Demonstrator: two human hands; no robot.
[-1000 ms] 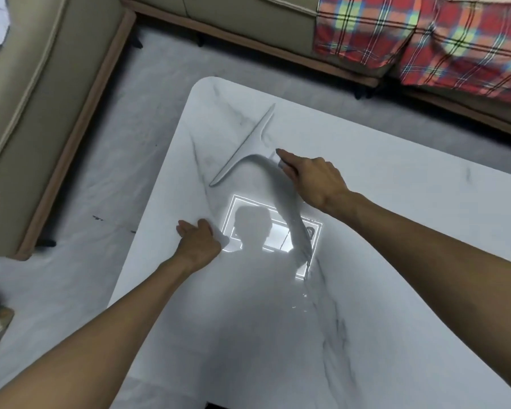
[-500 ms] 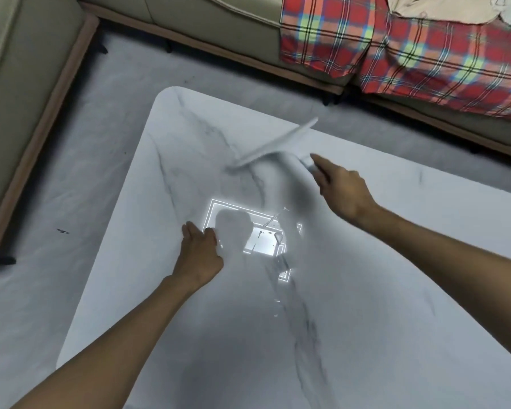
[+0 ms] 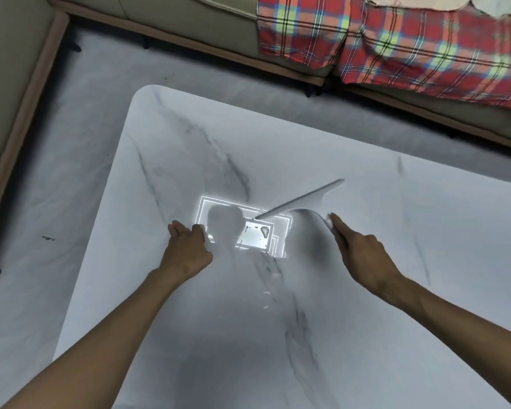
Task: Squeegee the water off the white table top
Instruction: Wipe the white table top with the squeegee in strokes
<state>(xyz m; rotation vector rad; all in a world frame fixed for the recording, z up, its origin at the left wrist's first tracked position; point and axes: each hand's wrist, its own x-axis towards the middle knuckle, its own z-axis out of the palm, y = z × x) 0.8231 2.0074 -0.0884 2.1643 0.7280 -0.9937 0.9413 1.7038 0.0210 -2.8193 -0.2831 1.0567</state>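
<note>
My right hand (image 3: 363,258) grips the white squeegee (image 3: 303,202) handle mid-table; my left hand (image 3: 186,249) presses flat. Light, rigid, likely slippery wet: hold the handle, blade on the marble table top (image 3: 396,335).

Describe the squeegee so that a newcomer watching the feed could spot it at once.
Start at the white marble-look table top, then find the bright rectangular light reflection near its middle. The squeegee lies at that reflection's far right corner, its handle in the right hand. It is the only tool there: pale, with a long thin slanted blade.
</note>
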